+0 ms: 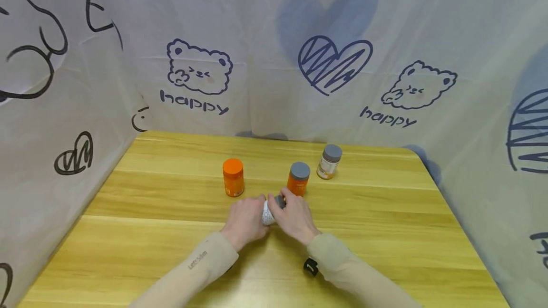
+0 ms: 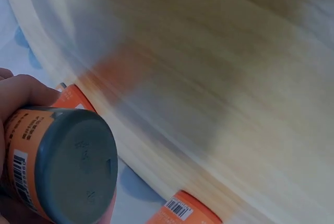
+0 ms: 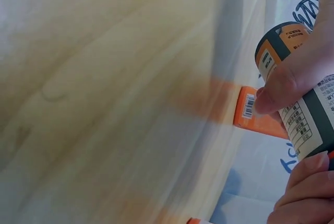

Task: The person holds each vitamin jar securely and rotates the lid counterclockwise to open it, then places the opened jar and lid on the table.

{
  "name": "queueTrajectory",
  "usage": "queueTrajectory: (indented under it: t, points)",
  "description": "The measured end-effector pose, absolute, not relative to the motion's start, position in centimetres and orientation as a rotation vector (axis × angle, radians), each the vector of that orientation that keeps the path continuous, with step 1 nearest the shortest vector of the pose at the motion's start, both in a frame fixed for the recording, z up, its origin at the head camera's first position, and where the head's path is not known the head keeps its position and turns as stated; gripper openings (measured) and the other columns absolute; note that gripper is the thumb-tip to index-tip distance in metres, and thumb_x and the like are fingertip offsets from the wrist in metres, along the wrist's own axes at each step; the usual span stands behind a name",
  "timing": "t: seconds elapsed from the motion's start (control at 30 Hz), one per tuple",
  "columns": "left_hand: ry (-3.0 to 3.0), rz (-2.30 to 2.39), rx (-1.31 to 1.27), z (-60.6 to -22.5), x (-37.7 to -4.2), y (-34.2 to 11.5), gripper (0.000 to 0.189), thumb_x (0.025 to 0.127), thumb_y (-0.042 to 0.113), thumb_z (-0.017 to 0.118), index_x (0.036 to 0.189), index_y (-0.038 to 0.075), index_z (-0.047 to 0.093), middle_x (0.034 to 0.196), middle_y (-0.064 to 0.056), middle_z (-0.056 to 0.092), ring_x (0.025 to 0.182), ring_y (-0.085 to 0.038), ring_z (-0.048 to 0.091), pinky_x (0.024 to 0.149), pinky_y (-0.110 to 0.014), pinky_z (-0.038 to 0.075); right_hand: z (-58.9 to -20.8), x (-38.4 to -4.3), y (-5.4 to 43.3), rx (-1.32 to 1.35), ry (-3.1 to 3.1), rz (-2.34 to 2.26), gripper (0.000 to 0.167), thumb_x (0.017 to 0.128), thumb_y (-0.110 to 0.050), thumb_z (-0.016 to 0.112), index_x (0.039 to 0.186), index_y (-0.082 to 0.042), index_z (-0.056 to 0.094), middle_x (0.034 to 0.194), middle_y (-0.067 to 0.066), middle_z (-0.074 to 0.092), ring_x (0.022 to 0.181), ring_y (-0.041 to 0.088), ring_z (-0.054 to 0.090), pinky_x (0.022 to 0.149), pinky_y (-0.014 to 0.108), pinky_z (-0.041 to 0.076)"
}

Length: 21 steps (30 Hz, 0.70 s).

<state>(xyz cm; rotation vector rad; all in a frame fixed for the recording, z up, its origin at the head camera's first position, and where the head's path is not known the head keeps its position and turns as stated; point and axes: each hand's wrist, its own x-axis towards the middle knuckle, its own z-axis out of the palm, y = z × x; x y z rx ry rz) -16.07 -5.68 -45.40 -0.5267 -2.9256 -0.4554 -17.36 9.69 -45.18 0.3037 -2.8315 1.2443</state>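
Observation:
Both hands hold one tilted bottle (image 1: 268, 215) with a grey lid (image 1: 279, 201) and a finely printed white label. My left hand (image 1: 245, 218) grips its body. Around the lid end curl the fingers of my right hand (image 1: 295, 214). In the left wrist view, the dark grey base of the held bottle (image 2: 78, 166) faces the camera, beside an orange label band with a barcode. The right wrist view shows the bottle (image 3: 300, 127) with fingers at both ends. Just beyond the right hand stands an orange bottle with a grey lid (image 1: 298, 178).
An orange bottle with an orange lid (image 1: 233, 178) stands to the left. At the back right is a white-labelled bottle with a grey lid (image 1: 328, 162). The wooden table (image 1: 150, 232) meets a printed cloth (image 1: 257, 84) behind and at both sides.

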Motion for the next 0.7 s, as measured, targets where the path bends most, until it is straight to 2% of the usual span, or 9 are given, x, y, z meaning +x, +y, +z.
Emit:
queueTrajectory:
  t: [0.47, 0.7]
  points:
    - [-2.979, -0.458, -0.547, -46.5, -16.6, -5.6, 0.047, 0.063, 0.033, 0.092, 0.090, 0.008, 0.062, 0.073, -0.002, 0.063, 0.062, -0.016, 0.059, 0.050, -0.031, 0.047, -46.6, -17.5, 9.5, 0.282, -2.779, 1.156, 0.031, 0.094, -0.039, 0.055, 0.075, -0.016, 0.049, 0.057, -0.006, 0.041, 0.048, 0.010, 0.038, 0.047, 0.025, 0.028]
    - [-2.975, -0.468, -0.573, -47.0, -16.6, -5.5, 0.048, 0.064, 0.034, 0.092, 0.091, 0.007, 0.061, 0.073, -0.002, 0.062, 0.061, -0.016, 0.058, 0.050, -0.030, 0.048, -47.1, -17.6, 9.5, 0.268, -2.770, 1.131, 0.030, 0.091, -0.039, 0.058, 0.073, -0.017, 0.048, 0.057, -0.006, 0.042, 0.050, 0.011, 0.041, 0.048, 0.026, 0.030]
